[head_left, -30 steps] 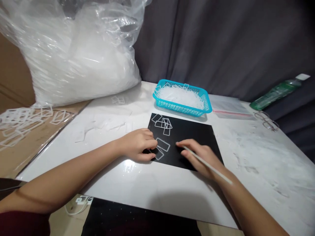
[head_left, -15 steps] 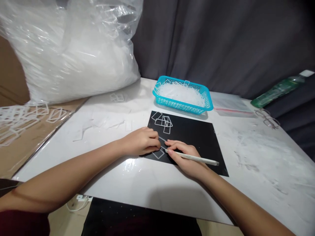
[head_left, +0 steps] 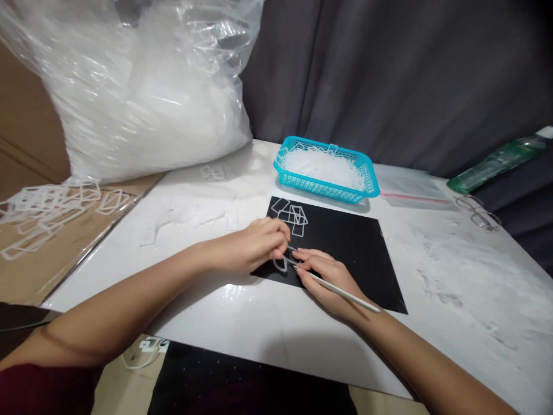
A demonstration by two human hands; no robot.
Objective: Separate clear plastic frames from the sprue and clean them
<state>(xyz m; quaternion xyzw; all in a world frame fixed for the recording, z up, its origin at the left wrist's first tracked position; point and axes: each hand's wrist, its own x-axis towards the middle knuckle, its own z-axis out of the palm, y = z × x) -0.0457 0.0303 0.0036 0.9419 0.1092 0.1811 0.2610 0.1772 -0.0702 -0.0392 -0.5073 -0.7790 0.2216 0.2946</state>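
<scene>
Before a dark curtain [head_left: 389, 80], a white table [head_left: 207, 323]

A bulging clear bag [head_left: 142, 109], packed with something white, stands at the table's far left. Beside it, cardboard [head_left: 75, 256] bears a loose pile of frames [head_left: 45, 210]. A black mat [head_left: 363, 253] lies flat at the middle of the table, and just behind it sits a blue basket [head_left: 322, 187] heaped with white pieces. To the basket's right rests a clear pouch [head_left: 406, 183] with a pink strip; farther right, a green bottle [head_left: 496, 164] leans at the table's edge.

Both hands are low over the mat's near left part, fingertips nearly meeting. The right hand [head_left: 329, 272] is closed around a stick [head_left: 345, 293], its tip pointing toward the left hand [head_left: 257, 245]. That one is curled, thumb near forefinger; whether it grips anything I cannot tell.

Near the bottle lie wire glasses [head_left: 480, 218]. A small cluster [head_left: 297, 218] of overlapping frames lies at the mat's far left corner. Smallest is a pale loop [head_left: 280, 270] on the mat, at the fingertips and partly hidden by them.
</scene>
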